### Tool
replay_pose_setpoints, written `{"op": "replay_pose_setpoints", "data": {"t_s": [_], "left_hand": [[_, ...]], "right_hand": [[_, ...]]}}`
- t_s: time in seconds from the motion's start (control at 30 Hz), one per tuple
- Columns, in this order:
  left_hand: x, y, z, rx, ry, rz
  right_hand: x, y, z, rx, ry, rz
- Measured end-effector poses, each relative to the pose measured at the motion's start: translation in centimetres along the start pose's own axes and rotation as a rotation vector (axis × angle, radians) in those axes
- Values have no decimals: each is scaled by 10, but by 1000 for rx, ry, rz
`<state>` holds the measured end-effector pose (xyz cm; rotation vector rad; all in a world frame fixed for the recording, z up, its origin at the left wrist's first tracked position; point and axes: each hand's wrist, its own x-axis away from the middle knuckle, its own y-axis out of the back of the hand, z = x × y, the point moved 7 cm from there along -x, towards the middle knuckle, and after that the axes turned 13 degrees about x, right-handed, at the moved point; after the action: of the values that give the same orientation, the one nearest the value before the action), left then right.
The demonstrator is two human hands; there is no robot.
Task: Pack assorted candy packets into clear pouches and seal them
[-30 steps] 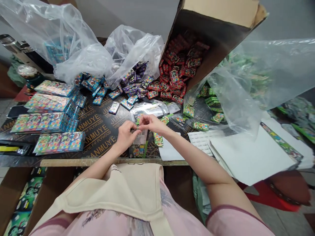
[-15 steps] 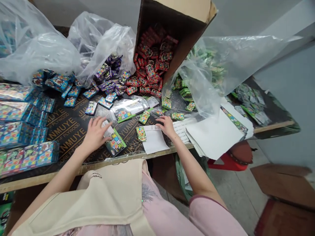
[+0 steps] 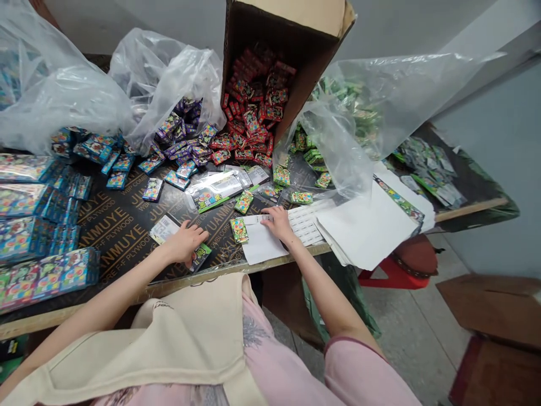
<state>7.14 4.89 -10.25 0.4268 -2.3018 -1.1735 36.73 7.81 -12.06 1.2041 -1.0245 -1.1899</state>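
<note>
My left hand [image 3: 189, 242] is curled over a black-and-green printed packet [image 3: 202, 257], with fingers across it and the thumb by its lower edge. The packet's pale part [image 3: 165, 228] shows to the left of the hand, and its middle is hidden. My right hand [image 3: 279, 224] has thumb and forefinger at the top edge of a white label sheet [image 3: 262, 248], which overhangs the front edge a little. On that sheet's left corner lies a small green box [image 3: 239, 230]. Another small green box [image 3: 244, 201] sits just behind.
Blue boxes [image 3: 38, 270] are stacked at left. Purple boxes [image 3: 181, 148] spill from a clear bag [image 3: 169, 73]. A tipped carton [image 3: 291, 17] holds red boxes [image 3: 253, 121]. Green boxes lie under plastic [image 3: 338, 135]. White sheets [image 3: 359, 231] overhang the edge at right, above a red stool [image 3: 393, 273].
My left hand has come down over the packet, which now lies turned with its pale part farther left. My right hand has shifted only slightly at the label sheet. The view has moved a little.
</note>
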Motion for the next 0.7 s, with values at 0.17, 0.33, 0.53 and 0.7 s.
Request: {"op": "replay_pose_setpoints", "data": {"t_s": [0.17,0.33,0.53,0.7], "left_hand": [[1,-1,-4,60,7,41],[15,33,3,224,39,-157],[60,91,32,659,162,-791],[56,73,37,837,141,-855]], "right_hand": [[-22,-10,5,-102,24,210],[-36,-15,16,-166,126,314],[-29,-12,20,-162,174,249],[-9,-10,21,-118,132,127]]}}
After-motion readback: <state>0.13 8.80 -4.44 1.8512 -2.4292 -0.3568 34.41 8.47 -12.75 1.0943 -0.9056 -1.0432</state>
